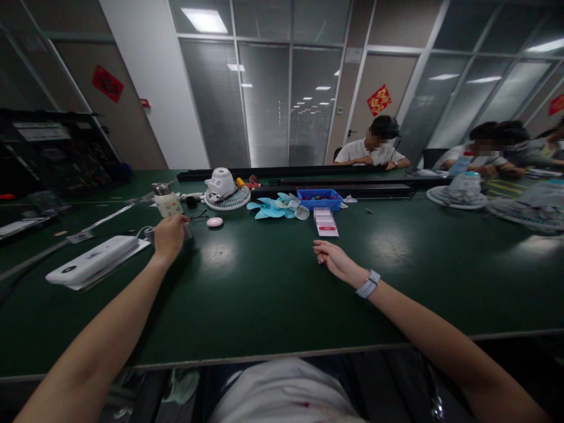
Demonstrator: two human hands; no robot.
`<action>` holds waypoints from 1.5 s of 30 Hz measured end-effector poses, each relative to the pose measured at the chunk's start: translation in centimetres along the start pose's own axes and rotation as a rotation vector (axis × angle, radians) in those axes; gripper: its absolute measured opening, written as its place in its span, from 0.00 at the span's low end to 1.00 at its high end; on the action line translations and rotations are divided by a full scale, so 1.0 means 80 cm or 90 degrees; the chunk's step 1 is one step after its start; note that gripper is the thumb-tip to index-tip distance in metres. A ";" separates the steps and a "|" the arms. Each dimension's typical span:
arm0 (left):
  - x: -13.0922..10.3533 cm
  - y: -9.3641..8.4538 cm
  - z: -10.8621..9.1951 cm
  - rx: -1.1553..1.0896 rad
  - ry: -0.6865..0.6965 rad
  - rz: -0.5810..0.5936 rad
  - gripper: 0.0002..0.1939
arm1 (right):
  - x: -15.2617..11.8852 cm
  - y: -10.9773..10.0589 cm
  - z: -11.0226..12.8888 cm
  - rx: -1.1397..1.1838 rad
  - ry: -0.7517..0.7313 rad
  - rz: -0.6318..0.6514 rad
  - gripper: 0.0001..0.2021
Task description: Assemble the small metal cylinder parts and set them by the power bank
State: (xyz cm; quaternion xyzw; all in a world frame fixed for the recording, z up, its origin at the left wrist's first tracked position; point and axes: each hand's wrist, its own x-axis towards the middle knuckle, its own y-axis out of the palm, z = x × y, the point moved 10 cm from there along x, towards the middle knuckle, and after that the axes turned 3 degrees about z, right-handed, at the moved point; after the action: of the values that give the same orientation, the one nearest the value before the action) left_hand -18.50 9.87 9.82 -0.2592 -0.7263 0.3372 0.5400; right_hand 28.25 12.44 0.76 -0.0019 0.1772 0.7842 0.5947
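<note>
My left hand [170,236] is at the left of the green table [264,294], its fingers curled together in front of a patterned bottle [168,201] with a metal lid. A dark grey item shows partly behind that hand; what the fingers hold is hidden. Just right of it lies a pink oval object [215,222]. My right hand [332,257], with a watch on the wrist, hovers or rests over the table with its fingers loosely bent and apart, holding nothing. Beyond its fingertips is a white and pink card [326,223].
Light blue fan blades [274,207] and a blue tray [319,199] of small parts lie mid-table. Behind stands a white fan part [221,183]. A white elongated device [94,260] sits at left. More fan parts [462,191] and seated people are at the right.
</note>
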 end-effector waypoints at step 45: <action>-0.021 0.036 -0.026 -0.189 -0.104 0.121 0.31 | 0.013 0.003 -0.001 -0.059 -0.050 0.031 0.07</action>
State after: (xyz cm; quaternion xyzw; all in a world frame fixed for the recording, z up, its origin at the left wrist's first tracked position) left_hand -16.01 10.92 6.95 -0.3751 -0.7817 0.2957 0.4010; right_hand 27.71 13.33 0.53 0.0055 0.1174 0.8052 0.5812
